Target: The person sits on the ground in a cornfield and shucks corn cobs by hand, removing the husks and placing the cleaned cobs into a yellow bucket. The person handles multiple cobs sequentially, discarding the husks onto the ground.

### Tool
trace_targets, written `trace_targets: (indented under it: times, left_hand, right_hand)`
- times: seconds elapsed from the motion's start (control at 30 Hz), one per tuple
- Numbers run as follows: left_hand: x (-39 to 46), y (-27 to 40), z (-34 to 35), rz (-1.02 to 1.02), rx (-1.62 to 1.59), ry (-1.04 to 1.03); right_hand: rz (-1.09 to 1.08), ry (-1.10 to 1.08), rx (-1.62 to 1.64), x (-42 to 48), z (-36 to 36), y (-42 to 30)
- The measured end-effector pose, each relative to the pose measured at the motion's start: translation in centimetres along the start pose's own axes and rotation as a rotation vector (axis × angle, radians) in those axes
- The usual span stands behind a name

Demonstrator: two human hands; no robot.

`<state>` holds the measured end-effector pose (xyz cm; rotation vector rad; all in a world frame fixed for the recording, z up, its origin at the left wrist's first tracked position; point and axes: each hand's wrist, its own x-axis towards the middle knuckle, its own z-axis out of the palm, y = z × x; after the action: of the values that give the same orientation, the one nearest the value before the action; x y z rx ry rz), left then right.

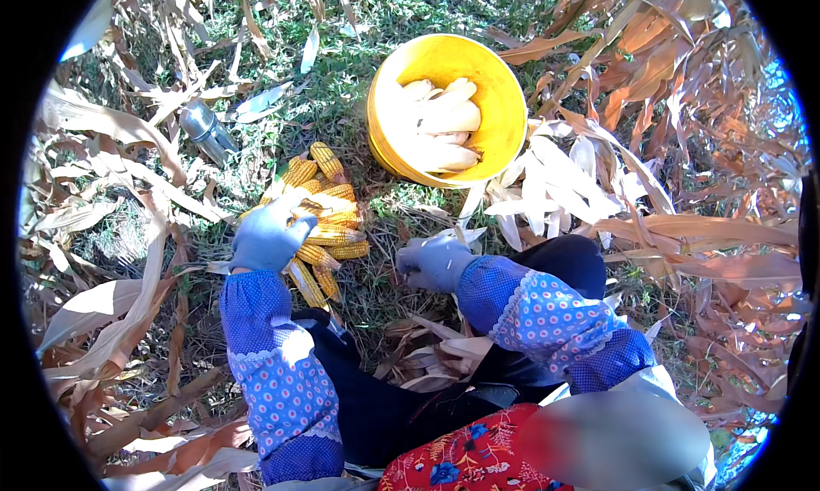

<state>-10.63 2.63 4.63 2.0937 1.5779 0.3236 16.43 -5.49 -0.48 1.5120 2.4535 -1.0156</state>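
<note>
My left hand (268, 236), in a grey glove, is over the left side of a pile of husked yellow corn ears (336, 235) on the grass. Its thumb and fingers are spread apart over the ears, and no ear is clearly gripped. My right hand (439, 263), also gloved, is held to the right of the pile, above the ground by my bent knee. Its fingers curl inward, and their inner side is hidden. Beyond my hands stands a yellow plastic bucket (511, 107) with several corn ears still in pale husks (451, 123) inside.
Pale stripped husks (557, 183) lie heaped right of the bucket. More husks (442, 356) lie between my legs. A metal flask (206, 131) leans in the grass at the left. Dry corn stalks and leaves (717, 267) crowd the right side, with others (122, 311) on the left.
</note>
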Motion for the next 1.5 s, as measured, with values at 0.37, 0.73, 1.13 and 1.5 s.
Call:
trace_targets:
  times: [0.37,0.73,1.13,1.5]
  left_hand:
    - [0.8,0.6,-1.0,-0.081,0.041,0.023]
    - [2.1,-1.2,1.1,-0.092,0.106,0.079]
    - [3.1,-2.6,3.1,-0.177,-0.139,0.156]
    - [3.3,0.4,2.7,0.128,-0.100,0.274]
  right_hand:
    - [0.298,0.324,0.097,3.4,-13.8,8.2]
    - [0.651,-0.052,-0.204,12.2,-8.7,19.1]
    - [0.545,0.140,-0.116,9.4,-11.8,15.0]
    - [-0.170,0.894,0.198,1.5,-16.7,9.3]
